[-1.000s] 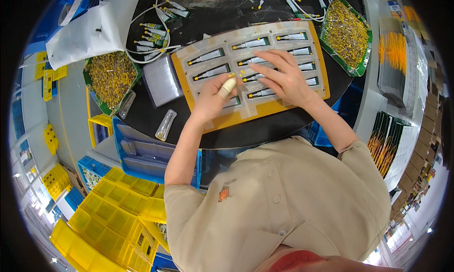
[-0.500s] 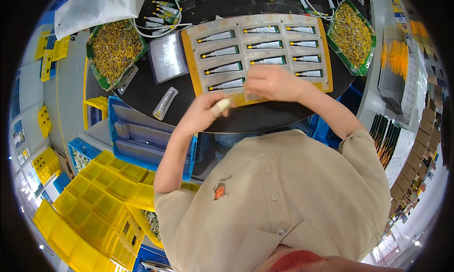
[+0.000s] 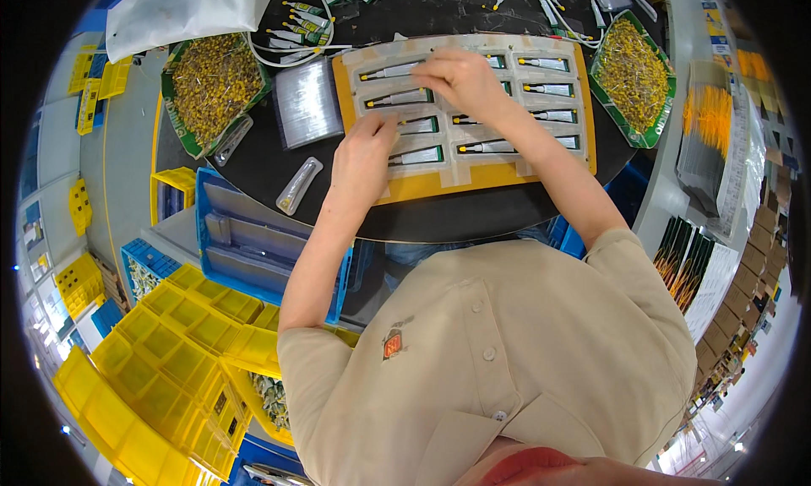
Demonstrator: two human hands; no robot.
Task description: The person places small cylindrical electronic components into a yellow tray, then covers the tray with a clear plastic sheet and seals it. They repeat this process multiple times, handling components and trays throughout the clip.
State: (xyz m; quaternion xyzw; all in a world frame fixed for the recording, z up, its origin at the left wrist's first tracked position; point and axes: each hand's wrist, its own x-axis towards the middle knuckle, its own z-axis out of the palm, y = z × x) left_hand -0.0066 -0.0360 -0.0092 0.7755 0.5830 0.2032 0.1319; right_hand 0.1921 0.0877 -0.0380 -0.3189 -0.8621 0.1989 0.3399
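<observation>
In front of me a clear plastic tray point(image 3: 448, 131) lies on a yellow board point(image 3: 498, 175). Its pockets stand in three columns and hold small silver-and-green tubes with yellow caps, such as this tube point(image 3: 487, 147) in the middle. My left hand point(image 3: 363, 155) rests at the tray's left side, fingertips bent together beside the cap end of a tube point(image 3: 419, 125). Over the upper tray, between the left and middle columns, my right hand point(image 3: 463, 81) is pinched closed. It covers part of the upper middle tubes. Whatever either set of fingertips holds is hidden.
Green boxes of yellow-capped pins stand left point(image 3: 215, 85) and right point(image 3: 632, 76). A stack of clear sheets point(image 3: 306, 104) and a small clear blister pack point(image 3: 298, 184) lie left of the tray. Loose tubes point(image 3: 304, 23) sit behind. Yellow crates point(image 3: 169, 334) stand lower left.
Both hands have moved away from the tray's near edge: the left up along the left side, the right to the upper part. The lower middle tube is now uncovered. The view shifted slightly.
</observation>
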